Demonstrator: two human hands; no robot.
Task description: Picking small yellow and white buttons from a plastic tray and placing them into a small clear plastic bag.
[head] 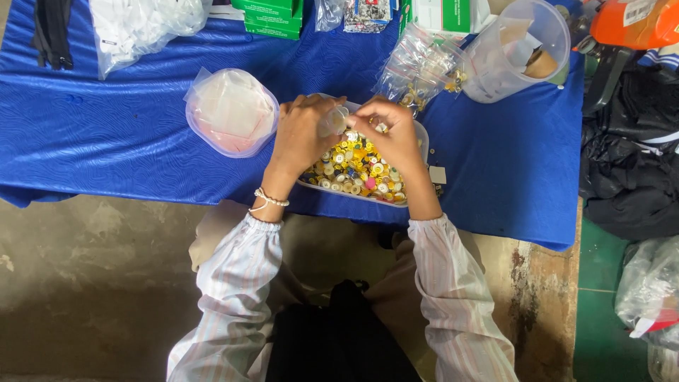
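A shallow white tray [417,133] sits on the blue cloth [106,134] at the table's near edge, filled with small round buttons [357,170], mostly yellow and white with a few dark and pink ones; both hands work right above it; the left hand [303,134] is curled around a small clear bag [334,122], fingers closed on it, while the right hand [392,134] pinches at the bag's mouth with fingertips drawn together, though what sits between them is too small to make out; to the left, just beside the tray, a round clear tub [230,111] holds a pale folded plastic bag; beyond the tray lies a heap of small clear packets [417,71] with buttons inside, and next to it a clear plastic jug [520,49] tipped on its side, holding paper scraps and a brownish roll; green boxes [272,18] and a bag of white pieces [141,25] are cut off by the top edge; the far half of the tray is hidden behind the hands; a small white square [438,175] lies on the cloth just right of the tray.
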